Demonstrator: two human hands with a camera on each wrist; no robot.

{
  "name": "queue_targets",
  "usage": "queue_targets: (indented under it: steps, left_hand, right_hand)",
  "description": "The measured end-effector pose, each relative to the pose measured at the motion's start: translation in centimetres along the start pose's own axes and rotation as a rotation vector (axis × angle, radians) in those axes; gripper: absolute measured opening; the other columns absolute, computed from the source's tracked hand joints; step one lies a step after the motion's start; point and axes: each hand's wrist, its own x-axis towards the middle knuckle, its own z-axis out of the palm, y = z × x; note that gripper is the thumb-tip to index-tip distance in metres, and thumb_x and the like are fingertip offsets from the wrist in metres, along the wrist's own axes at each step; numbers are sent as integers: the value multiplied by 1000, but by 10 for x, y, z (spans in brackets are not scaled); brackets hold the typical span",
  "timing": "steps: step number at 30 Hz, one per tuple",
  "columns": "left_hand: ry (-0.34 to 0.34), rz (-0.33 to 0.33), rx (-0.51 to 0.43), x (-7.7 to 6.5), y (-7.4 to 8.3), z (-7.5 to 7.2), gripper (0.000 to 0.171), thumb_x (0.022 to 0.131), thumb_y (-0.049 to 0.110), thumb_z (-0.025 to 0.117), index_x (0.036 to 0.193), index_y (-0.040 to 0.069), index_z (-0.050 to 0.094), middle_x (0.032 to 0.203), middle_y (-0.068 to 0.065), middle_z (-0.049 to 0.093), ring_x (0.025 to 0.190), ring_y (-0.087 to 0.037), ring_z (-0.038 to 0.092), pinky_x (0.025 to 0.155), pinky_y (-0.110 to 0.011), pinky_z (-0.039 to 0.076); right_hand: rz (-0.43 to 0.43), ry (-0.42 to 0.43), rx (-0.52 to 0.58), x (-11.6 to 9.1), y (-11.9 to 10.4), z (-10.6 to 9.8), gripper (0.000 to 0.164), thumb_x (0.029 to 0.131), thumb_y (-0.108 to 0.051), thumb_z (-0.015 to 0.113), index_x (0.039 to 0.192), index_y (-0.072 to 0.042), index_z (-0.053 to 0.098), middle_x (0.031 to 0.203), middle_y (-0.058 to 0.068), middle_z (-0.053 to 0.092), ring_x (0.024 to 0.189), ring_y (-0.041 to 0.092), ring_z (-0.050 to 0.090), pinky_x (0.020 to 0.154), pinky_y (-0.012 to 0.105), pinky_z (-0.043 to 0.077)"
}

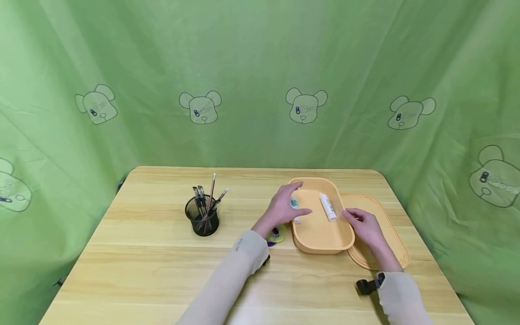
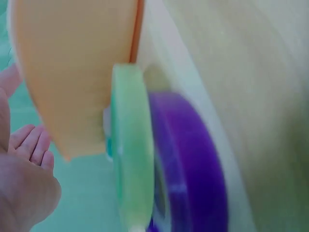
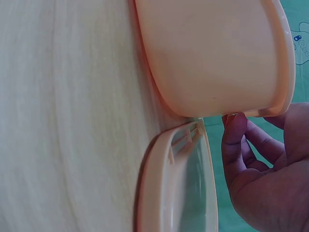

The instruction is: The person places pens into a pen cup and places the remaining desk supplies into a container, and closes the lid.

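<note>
An orange plastic box [image 1: 321, 237] stands without its lid at the right of the table. Inside lies a white tube [image 1: 328, 207], and a green-and-white tube [image 1: 295, 205] sits along the left wall, partly behind my left hand. Over that left side reaches my left hand [image 1: 283, 207], thumb and fingers spread apart with nothing between them. My right hand [image 1: 364, 225] pinches the box's right rim; the right wrist view has its thumb [image 3: 235, 133] against the wall just under the rim. Beside the box, below my left wrist, are a green tape roll [image 2: 131, 145] and a purple tape roll [image 2: 190, 159].
The orange lid [image 1: 392, 239] lies on the table to the right, partly under my right forearm and against the box. A black mesh pen cup [image 1: 205, 225] holding several pens and pencils stands left of centre. A green curtain [image 1: 260, 54] hangs behind the wooden table [image 1: 142, 253].
</note>
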Motion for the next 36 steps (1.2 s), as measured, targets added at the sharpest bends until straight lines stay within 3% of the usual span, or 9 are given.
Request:
queue_targets:
  steps: [6,15,18,24,29,36]
  left_hand:
    - [27,-22,-26,-5,-10,-17,78,85,52,66,149,25,31,146,8,42,134,-13,38,109,-36,37]
    - [41,-173,-159,-13,-29,-30,72,88,40,67,148,21,33,145,1,44,133,-19,41,111,-43,34]
    - [11,-188,-187,-14,-35,-31,74,86,28,72,148,17,33,145,-2,44,132,-20,42,110,-43,34]
    - [-117,-207,-251,-17,-41,-29,91,74,16,82,149,13,30,148,-6,41,135,-25,40,113,-43,31]
    - [-184,-207,-212,-16,-41,-23,103,66,18,88,149,8,28,148,-11,40,134,-28,40,112,-38,33]
    - [-227,-225,-39,-14,-36,-17,104,63,24,90,148,13,32,145,-6,44,133,-23,41,113,-38,31]
  right_hand:
    - [3,2,4,-1,0,-1,63,95,-49,51,131,2,54,122,21,57,94,11,54,71,15,51]
    - [25,-7,15,-3,0,0,64,95,-51,51,132,1,54,125,21,55,97,14,54,71,16,51]
    - [19,-4,3,-3,0,-1,63,95,-51,51,131,1,54,125,21,56,96,12,54,71,16,51]
    - [4,3,6,-2,1,-2,63,95,-50,51,131,1,55,125,22,56,92,7,53,71,15,52]
    - [3,5,30,0,1,-1,64,94,-51,52,131,2,55,125,22,56,93,7,55,71,16,53]
    - [10,8,43,0,2,1,64,93,-51,53,131,2,55,123,21,56,93,10,56,70,17,53]
